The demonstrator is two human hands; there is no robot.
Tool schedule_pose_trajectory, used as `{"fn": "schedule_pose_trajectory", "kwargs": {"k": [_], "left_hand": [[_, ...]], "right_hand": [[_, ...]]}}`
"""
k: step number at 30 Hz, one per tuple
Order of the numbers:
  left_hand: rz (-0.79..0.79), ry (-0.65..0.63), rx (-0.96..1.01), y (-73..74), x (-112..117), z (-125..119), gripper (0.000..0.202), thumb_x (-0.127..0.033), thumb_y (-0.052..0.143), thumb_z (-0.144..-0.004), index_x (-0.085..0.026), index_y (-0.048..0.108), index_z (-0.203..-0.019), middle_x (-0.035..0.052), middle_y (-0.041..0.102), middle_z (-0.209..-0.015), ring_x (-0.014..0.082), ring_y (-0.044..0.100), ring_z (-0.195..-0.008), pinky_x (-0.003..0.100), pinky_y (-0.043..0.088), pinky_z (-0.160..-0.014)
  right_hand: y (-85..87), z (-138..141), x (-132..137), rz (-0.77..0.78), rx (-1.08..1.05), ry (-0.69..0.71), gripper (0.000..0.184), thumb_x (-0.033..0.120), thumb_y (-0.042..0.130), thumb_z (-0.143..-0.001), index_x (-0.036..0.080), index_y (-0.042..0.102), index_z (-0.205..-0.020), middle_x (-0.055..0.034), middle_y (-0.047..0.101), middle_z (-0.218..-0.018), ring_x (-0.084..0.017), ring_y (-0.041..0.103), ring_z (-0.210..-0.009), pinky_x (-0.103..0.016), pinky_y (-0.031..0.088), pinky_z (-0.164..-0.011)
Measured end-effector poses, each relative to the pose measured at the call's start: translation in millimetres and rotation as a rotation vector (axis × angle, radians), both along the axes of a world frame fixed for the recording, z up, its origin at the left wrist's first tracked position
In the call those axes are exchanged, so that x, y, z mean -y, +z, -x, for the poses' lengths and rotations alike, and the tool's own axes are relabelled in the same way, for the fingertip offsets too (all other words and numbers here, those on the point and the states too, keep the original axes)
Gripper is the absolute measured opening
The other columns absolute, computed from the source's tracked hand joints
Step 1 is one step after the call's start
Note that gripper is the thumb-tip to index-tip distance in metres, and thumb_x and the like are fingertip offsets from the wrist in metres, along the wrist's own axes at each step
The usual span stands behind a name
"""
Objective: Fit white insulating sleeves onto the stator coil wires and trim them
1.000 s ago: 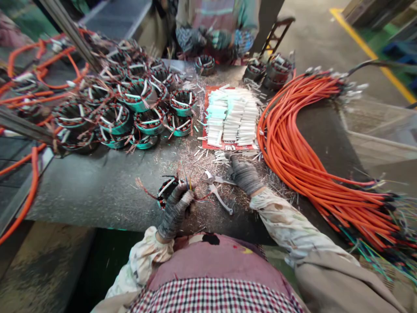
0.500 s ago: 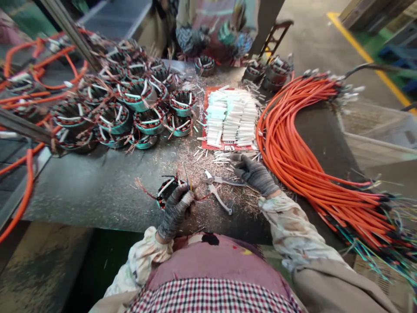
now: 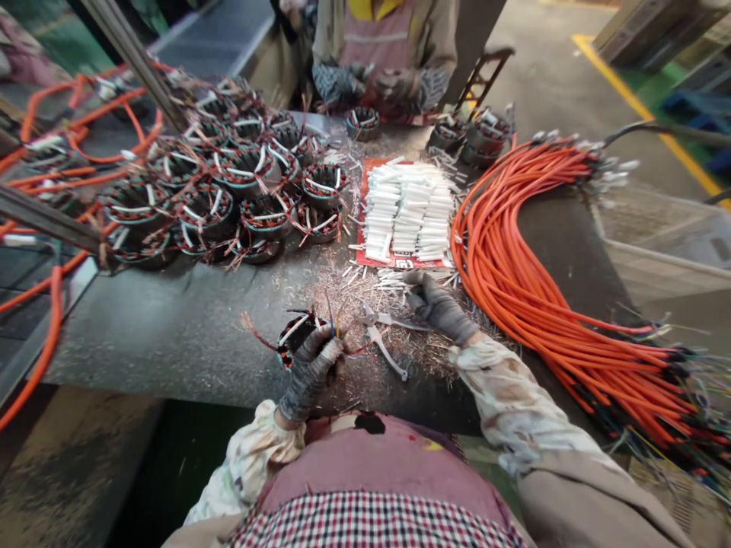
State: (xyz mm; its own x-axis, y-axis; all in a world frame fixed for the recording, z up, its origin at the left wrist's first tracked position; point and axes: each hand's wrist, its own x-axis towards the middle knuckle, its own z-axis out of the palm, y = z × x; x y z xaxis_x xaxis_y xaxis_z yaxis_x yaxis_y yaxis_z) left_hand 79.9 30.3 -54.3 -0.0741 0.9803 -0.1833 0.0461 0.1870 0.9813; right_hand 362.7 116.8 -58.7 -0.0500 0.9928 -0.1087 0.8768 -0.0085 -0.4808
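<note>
My left hand [image 3: 311, 369], in a grey glove, is closed on thin coloured wires [image 3: 336, 326] that stick up beside a wound motor stator [image 3: 295, 335]. The stator is ring-shaped and lies on the bench, partly hidden by the hand. My right hand [image 3: 442, 308], gloved too, is by the loose white sleeves [image 3: 391, 280] at the front of the pile. Its thumb and fingers are drawn together; what is between them is too small to make out. Between my hands lie cutting pliers [image 3: 381, 335] with their grey handles apart.
Many stators [image 3: 205, 213] are stacked at the left. White sleeves [image 3: 408, 205] lie in rows on a red sheet. A bundle of orange cables [image 3: 491, 251] curves along the right. Copper wire scraps [image 3: 348, 297] litter the bench. Across it stands a co-worker [image 3: 380, 61].
My right hand's fingers have drawn closer together beside the loose sleeves. My left hand stays on the wires. The view has shifted slightly, and the co-worker's hands have moved.
</note>
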Motion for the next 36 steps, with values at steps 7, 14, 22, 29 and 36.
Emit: {"fn": "schedule_pose_trajectory", "kwargs": {"k": [7,14,22,29,36], "left_hand": [[-0.001,-0.009,0.013,0.5,0,-2,0.032,-0.049,0.078,-0.081,-0.025,0.079,-0.101,0.0061,0.08,-0.112,0.0249,0.072,-0.107,0.039,0.057,-0.099],[-0.011,0.011,-0.01,-9.9,2,5,0.029,-0.047,0.084,-0.077,-0.028,0.081,-0.097,0.0076,0.078,-0.117,0.0286,0.065,-0.125,0.042,0.056,-0.104],[0.192,0.101,0.112,6.8,-1,-9,0.035,-0.047,0.086,-0.064,-0.021,0.077,-0.085,0.006,0.078,-0.093,0.0227,0.07,-0.089,0.036,0.056,-0.086],[0.089,0.069,0.021,7.0,1,-10,0.025,-0.044,0.076,-0.076,-0.022,0.076,-0.088,0.004,0.075,-0.094,0.0209,0.064,-0.09,0.035,0.051,-0.09],[0.077,0.042,0.001,7.2,1,-11,0.027,-0.047,0.075,-0.079,-0.023,0.075,-0.089,0.0039,0.074,-0.094,0.0211,0.064,-0.09,0.035,0.05,-0.089]], "right_hand": [[7.0,-23,8,-0.079,-0.135,-0.05,0.048,0.025,0.059,-0.088,0.013,0.059,-0.135,-0.011,0.075,-0.098,-0.025,0.072,-0.086,-0.039,0.058,-0.085],[-3.5,22,-5,-0.077,-0.166,-0.089,0.049,0.018,0.062,-0.079,0.017,0.07,-0.127,-0.0083,0.071,-0.082,-0.028,0.066,-0.078,-0.045,0.053,-0.085],[29.8,46,25,-0.156,-0.679,-0.076,0.054,0.042,0.057,-0.094,0.026,0.048,-0.145,0.0004,0.055,-0.088,-0.016,0.055,-0.074,-0.031,0.052,-0.071],[42.5,105,49,-0.009,-1.449,-0.226,0.053,0.036,0.074,-0.087,0.033,0.055,-0.137,0.0015,0.063,-0.096,-0.015,0.062,-0.08,-0.032,0.057,-0.075],[37.7,106,50,-0.043,-1.504,-0.233,0.052,0.034,0.076,-0.088,0.035,0.056,-0.136,0.0027,0.063,-0.097,-0.014,0.062,-0.08,-0.03,0.055,-0.074]]}}
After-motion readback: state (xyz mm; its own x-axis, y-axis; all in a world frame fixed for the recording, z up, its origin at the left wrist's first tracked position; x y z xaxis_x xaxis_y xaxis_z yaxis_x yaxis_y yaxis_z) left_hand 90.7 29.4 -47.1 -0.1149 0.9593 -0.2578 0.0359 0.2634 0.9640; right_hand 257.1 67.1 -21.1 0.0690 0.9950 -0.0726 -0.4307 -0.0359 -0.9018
